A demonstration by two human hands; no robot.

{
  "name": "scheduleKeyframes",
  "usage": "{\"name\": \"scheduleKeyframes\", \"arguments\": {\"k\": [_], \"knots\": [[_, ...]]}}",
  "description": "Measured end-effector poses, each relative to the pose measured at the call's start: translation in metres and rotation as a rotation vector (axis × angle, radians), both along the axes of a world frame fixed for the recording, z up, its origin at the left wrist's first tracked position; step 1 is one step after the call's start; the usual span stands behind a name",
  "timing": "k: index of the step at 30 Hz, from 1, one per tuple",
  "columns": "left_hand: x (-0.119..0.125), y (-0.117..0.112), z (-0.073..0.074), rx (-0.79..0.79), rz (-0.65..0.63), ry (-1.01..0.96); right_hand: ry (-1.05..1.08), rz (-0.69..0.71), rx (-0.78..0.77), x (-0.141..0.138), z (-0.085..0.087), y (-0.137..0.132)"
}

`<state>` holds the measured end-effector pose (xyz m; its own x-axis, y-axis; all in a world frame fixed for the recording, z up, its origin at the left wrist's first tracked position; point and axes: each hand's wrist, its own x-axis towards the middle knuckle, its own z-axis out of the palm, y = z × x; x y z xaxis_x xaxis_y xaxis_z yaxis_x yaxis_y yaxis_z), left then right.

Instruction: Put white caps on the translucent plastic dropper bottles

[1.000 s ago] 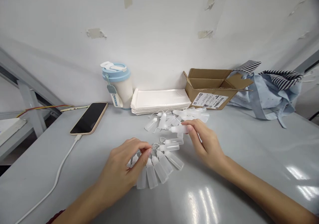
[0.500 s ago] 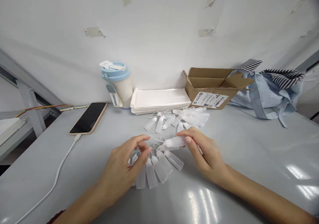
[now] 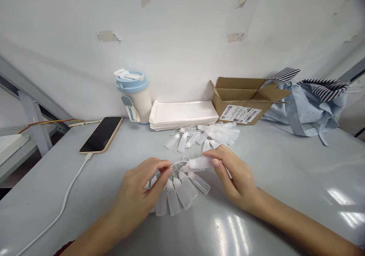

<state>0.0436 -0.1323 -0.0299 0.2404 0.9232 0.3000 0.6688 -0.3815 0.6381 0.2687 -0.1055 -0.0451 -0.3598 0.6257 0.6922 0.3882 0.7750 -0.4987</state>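
In my right hand (image 3: 235,176) a small translucent plastic squeeze bottle (image 3: 198,162) is held by its base between thumb and fingers, its neck pointing left. My left hand (image 3: 145,189) pinches thumb and forefinger at the thin white strap (image 3: 178,162) that runs from the bottle's neck. Below the held bottle, several like bottles (image 3: 172,201) lie fanned out on the table, the leftmost partly hidden by my left hand. A second heap of such bottles (image 3: 219,134) lies farther back, just beyond my right fingertips.
A stack of white trays or envelopes (image 3: 184,111) stands against the wall, between a lidded cup (image 3: 139,100) and an open cardboard box (image 3: 242,106). A phone (image 3: 101,135) with a charging cable (image 3: 67,201) lies at left. A blue cloth bag (image 3: 308,108) sits at right.
My left thumb and forefinger have closed from a gap into a pinch on the strap. The bottle in my right hand has hardly moved.
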Motion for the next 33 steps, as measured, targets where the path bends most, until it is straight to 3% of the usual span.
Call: {"name": "scheduleKeyframes", "arguments": {"k": [7,23,33], "knots": [[0.0037,0.0038,-0.0050,0.183,-0.149,-0.005,-0.002,0.035,-0.015,-0.0020,-0.0007,-0.0023],[0.0050,0.0025,-0.0063,0.286,-0.191,-0.018,-0.064,0.064,0.008,-0.0027,0.0005,-0.0040],[0.0032,-0.0017,-0.0088,0.337,-0.225,0.115,-0.147,0.056,0.030,-0.0043,-0.0006,-0.0053]]}}
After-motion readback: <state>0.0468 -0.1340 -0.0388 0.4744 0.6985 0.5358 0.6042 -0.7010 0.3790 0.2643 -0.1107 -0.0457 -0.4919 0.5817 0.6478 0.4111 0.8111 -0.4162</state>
